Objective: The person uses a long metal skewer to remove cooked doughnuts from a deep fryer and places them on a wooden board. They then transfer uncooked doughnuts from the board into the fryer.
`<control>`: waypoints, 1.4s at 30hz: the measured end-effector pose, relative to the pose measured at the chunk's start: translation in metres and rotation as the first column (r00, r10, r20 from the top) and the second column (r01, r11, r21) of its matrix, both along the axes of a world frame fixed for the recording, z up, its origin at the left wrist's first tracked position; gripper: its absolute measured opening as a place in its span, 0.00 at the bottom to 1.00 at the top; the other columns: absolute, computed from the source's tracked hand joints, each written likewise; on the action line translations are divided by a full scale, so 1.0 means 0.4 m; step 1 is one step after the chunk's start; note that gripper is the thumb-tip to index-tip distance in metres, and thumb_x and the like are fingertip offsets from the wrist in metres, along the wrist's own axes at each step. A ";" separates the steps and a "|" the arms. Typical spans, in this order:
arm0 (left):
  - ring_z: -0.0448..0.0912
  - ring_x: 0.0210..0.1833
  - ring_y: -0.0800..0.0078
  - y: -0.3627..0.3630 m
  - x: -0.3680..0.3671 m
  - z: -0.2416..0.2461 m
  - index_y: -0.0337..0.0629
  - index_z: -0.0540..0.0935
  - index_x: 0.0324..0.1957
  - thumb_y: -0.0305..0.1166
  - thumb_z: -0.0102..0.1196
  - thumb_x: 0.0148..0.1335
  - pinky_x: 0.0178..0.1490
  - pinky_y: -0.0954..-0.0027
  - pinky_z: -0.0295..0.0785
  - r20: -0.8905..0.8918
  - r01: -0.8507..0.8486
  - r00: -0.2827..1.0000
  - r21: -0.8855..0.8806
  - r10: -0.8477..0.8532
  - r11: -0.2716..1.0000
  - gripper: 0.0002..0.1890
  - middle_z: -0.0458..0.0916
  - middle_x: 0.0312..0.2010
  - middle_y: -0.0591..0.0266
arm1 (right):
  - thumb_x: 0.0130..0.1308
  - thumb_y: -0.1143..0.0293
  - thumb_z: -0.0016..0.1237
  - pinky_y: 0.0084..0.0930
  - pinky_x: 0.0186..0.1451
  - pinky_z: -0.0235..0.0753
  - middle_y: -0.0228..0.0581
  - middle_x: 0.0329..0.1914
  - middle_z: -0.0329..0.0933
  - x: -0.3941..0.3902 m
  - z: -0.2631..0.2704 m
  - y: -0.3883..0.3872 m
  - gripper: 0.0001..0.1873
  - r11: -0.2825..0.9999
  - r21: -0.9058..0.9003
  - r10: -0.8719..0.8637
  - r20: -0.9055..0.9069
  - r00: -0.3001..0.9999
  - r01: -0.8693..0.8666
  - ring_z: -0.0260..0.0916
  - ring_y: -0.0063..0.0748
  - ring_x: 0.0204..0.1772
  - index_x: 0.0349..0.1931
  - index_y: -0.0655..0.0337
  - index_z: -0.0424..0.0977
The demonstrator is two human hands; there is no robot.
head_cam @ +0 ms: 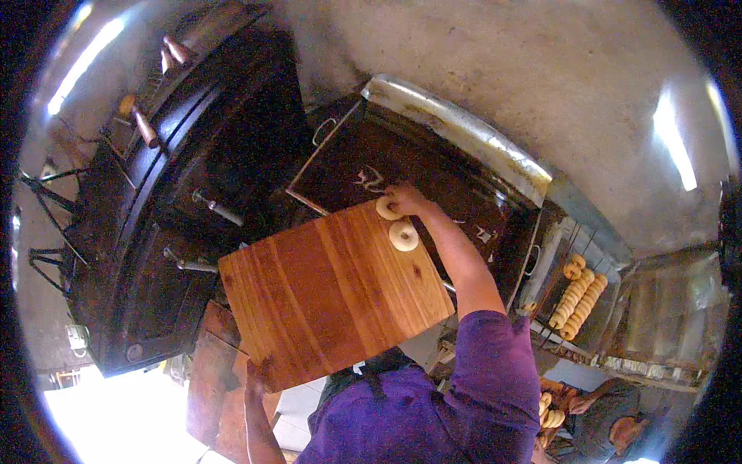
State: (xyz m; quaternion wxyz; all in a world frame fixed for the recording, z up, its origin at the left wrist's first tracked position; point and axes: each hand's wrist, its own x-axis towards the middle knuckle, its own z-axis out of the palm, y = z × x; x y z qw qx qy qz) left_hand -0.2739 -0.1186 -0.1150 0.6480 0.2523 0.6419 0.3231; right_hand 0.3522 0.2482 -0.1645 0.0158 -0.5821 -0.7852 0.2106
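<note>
My left hand (257,377) grips the near left corner of a wooden board (316,290), which is held up in front of my purple shirt. At the board's far right corner, my right hand (407,200) has its fingers on a pale dough ring (388,208). A second dough ring (403,235) lies flat on the board just below it. Beyond the board is a wide, dark rectangular metal vat (429,153), with a few pale scraps inside near my right hand. Whether it holds liquid is hard to tell.
A large black metal oven-like unit (174,232) with projecting handles stands at left. Golden rings on rods (579,301) rest in a metal tray at right. A metal splash guard (464,130) backs the vat. Another person (608,417) is at lower right beside more rings (552,414).
</note>
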 end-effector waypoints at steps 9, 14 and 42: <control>0.78 0.58 0.64 0.017 0.063 -0.002 0.40 0.68 0.65 0.33 0.57 0.70 0.59 0.58 0.78 -0.057 -0.072 0.996 0.058 0.075 0.996 0.24 0.77 0.58 0.60 | 0.47 0.59 0.66 0.50 0.57 0.73 0.45 0.47 0.80 0.012 0.048 0.003 0.28 0.986 0.170 0.018 -0.090 0.996 -0.003 0.75 0.53 0.54 0.51 0.53 0.74; 0.76 0.62 0.60 0.025 0.021 -0.106 0.42 0.64 0.68 0.31 0.56 0.70 0.60 0.54 0.77 0.350 -0.211 0.906 -0.108 0.236 0.972 0.27 0.73 0.62 0.58 | 0.47 0.61 0.66 0.51 0.50 0.71 0.44 0.35 0.79 0.036 0.087 -0.050 0.25 0.936 0.298 -0.135 -0.193 0.972 0.189 0.78 0.56 0.44 0.44 0.52 0.69; 0.79 0.55 0.66 -0.028 0.138 0.027 0.39 0.69 0.65 0.32 0.64 0.65 0.55 0.62 0.79 0.027 -0.186 0.982 0.019 0.186 0.982 0.29 0.79 0.55 0.62 | 0.48 0.69 0.60 0.51 0.48 0.75 0.54 0.40 0.79 0.007 0.145 -0.238 0.23 0.983 0.040 -0.173 -0.089 0.981 0.177 0.77 0.60 0.47 0.47 0.59 0.73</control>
